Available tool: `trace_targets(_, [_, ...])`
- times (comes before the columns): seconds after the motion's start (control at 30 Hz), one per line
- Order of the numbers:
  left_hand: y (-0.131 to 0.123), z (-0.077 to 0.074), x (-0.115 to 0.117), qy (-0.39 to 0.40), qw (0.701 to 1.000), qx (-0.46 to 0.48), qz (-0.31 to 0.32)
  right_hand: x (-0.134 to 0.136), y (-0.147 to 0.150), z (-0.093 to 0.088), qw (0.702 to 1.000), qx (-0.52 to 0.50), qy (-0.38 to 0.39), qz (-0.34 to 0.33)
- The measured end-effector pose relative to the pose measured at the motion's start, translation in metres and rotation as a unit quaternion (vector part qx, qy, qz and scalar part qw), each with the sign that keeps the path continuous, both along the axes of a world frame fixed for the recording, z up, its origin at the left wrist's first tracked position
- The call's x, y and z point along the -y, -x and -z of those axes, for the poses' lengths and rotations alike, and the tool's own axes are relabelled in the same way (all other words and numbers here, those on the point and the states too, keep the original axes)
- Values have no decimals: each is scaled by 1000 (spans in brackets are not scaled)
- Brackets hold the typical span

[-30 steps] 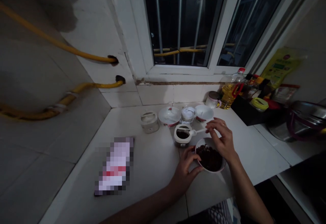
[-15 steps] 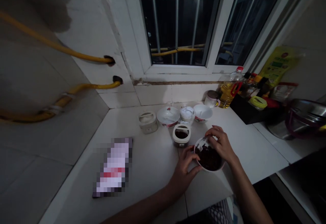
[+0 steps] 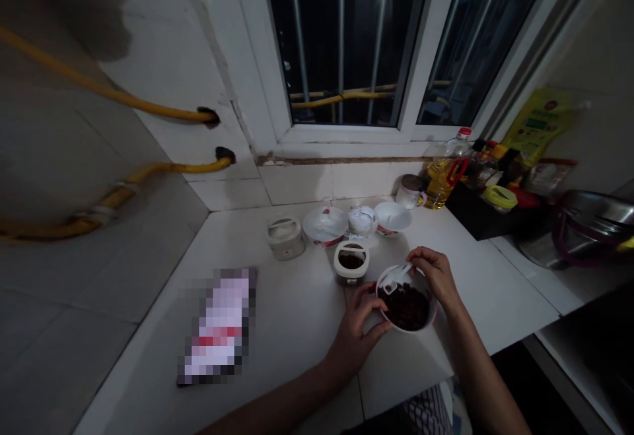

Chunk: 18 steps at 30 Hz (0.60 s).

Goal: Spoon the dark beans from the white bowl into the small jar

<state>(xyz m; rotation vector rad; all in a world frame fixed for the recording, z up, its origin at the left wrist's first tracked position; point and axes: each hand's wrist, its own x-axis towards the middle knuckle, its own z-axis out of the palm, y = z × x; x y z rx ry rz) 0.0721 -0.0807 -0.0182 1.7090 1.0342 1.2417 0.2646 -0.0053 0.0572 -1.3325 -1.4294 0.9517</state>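
A white bowl [image 3: 432, 319] with dark brown, crumbly contents stands near the front of the counter. My left hand [image 3: 359, 323] grips its left rim, thumb at the front and fingers curled round the side. Between the fingers of my right hand [image 3: 436, 276] is the handle of a small white spoon [image 3: 393, 282], whose head rests at the bowl's upper left, over the dark contents. Just behind the bowl, a white-rimmed container [image 3: 351, 276] holds similar dark stuff.
Farther back stand a lidded canister [image 3: 286, 238], a floral bowl [image 3: 324, 225], a small jar with white contents [image 3: 363, 221] and another bowl [image 3: 393, 218]. An oil bottle [image 3: 440, 181] and a metal pot [image 3: 594, 230] are to the right. A blurred-out flat object [image 3: 218, 329] lies at left.
My right hand has drawn back slightly to the right and lifted, so the white spoon shows more fully. My left hand keeps its hold on the bowl.
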Motion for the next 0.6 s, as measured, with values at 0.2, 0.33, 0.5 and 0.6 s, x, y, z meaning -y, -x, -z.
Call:
trace_targets(0.2, [1,-1,0,4,1000,8,7,-2,-2,1,1000,5,13,-6])
trace_targets(0.33, [1,-2,1,0,1000,9,13,3,2,-4,987,129,-66,-71])
trace_targets(0.5, [1,-3,0,-6,1000,7,11,5,3,-7,984,128,-52,-109])
trace_targets(0.6, [0,-2,0,-6,1000,7,14,3,-1,-4,996,52,8,-74])
